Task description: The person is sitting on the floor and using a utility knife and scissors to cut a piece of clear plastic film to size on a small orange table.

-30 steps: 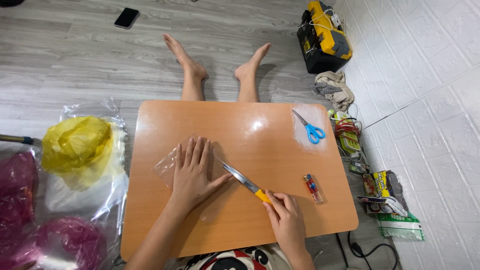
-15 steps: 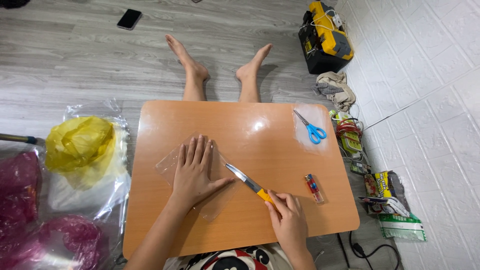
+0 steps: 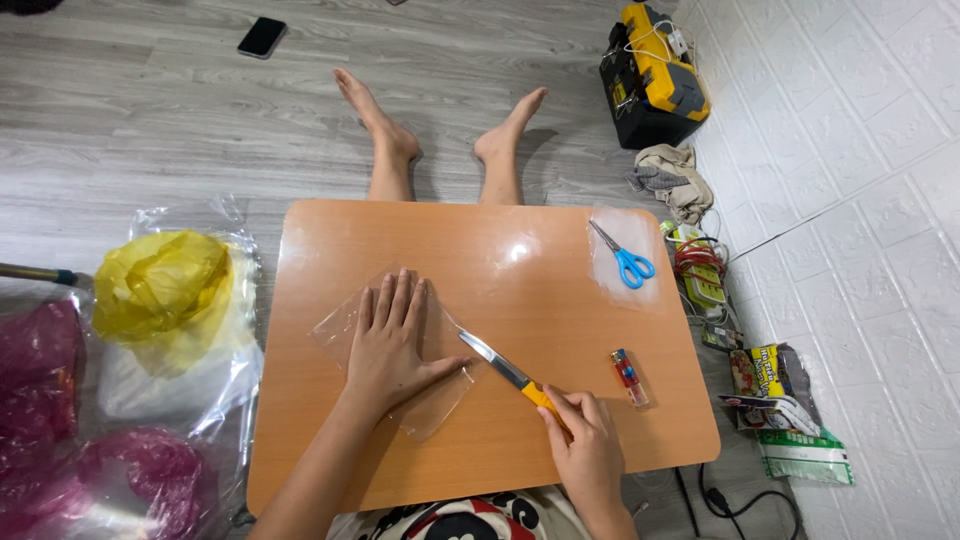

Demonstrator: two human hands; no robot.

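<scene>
Head view looked down on a low wooden table [image 3: 560, 300]. Left of it on the floor, clear plastic bags held yellow plastic [image 3: 160, 285] and pink material [image 3: 40, 370]; far right, a black-and-yellow toolbox [image 3: 655, 80] stood by the wall. A clear plastic sheet [image 3: 435, 405], thin and almost see-through, lay flat on the table's near left part. The left hand [image 3: 390, 345] was spread flat on it, fingers fanned, pressing it down. The right hand [image 3: 585, 445] was closed around the yellow handle of a knife [image 3: 505, 368], whose blade tip touched the sheet just right of the left thumb. Blue-handled scissors [image 3: 625, 258] lay far right, a small lighter [image 3: 630, 377] near right.
</scene>
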